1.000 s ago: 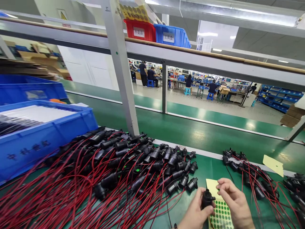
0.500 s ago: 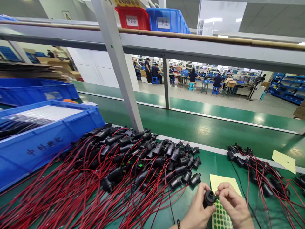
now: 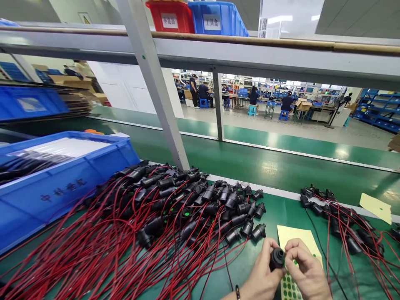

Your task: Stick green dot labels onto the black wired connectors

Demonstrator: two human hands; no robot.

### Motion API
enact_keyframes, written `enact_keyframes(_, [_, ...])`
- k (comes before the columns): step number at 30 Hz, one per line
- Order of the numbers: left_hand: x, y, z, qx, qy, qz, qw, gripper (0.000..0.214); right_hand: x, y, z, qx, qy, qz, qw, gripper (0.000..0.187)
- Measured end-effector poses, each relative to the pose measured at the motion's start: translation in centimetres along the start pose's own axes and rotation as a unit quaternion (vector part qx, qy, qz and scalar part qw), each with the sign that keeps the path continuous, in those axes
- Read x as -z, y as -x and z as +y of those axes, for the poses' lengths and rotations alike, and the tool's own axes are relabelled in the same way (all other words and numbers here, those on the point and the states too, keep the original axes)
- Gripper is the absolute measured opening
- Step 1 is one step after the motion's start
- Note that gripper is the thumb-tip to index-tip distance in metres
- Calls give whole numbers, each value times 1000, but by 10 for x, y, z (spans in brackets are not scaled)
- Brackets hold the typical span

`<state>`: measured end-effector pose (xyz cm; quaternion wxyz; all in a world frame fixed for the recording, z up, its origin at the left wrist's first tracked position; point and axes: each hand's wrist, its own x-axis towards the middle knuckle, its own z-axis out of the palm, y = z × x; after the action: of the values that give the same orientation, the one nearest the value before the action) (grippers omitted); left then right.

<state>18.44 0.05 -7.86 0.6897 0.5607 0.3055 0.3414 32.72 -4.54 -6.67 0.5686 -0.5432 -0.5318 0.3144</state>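
Note:
My left hand (image 3: 264, 271) is closed around a small black pump (image 3: 276, 258), a cylinder whose ringed nozzle end faces up toward me. My right hand (image 3: 304, 266) has its thumb and fingertips pinched together against the pump's right side. A bit of green shows at that spot, but what the fingertips hold is too small to make out. Under the hands lies a pale yellow sheet (image 3: 295, 235) with rows of round green stickers, partly covered by my right hand. To the left is a big heap of black pumps (image 3: 200, 204) with red and black wires.
A smaller pile of wired pumps (image 3: 340, 225) sits to the right, near a yellow paper piece (image 3: 376, 207). At left stands a blue bin (image 3: 71, 187). A slanted grey post (image 3: 156, 83) rises behind the heap. Beyond runs a green conveyor belt (image 3: 250, 160); several people sit farther back.
My right fingertips have closed in against the pump's side, and the pump has turned slightly. The blue tray at the back left has shifted left. The view has moved a little.

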Motion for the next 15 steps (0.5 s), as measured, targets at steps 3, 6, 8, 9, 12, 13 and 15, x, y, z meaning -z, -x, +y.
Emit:
enact_keyframes(3, [0,-1,-6,-39,-33,9,999,33,-7,3,-9,-1,9,33,999,26])
enact_keyframes(6, [-1,-1,-4,-39,-36,-1,999,32,-10,4,-16,-2,9,36,999,29])
enact_keyframes(8, [-1,0,0,-43,-43,-1,998,30,-11,4,-18,-5,13,36,999,30])
enact_keyframes(9, [-2,0,2,-44,-45,-2,998,30,-11,4,-19,-6,18,38,999,30])
enact_keyframes(12, [-2,0,5,-44,-41,-8,998,31,-11,4,-18,2,39,50,998,29])
enact_keyframes(13, [-2,0,5,-44,-39,-11,998,31,-11,4,-17,8,45,53,998,29])
enact_keyframes(15, [-2,0,3,-38,-31,-18,999,32,-8,3,-14,17,58,55,997,27])
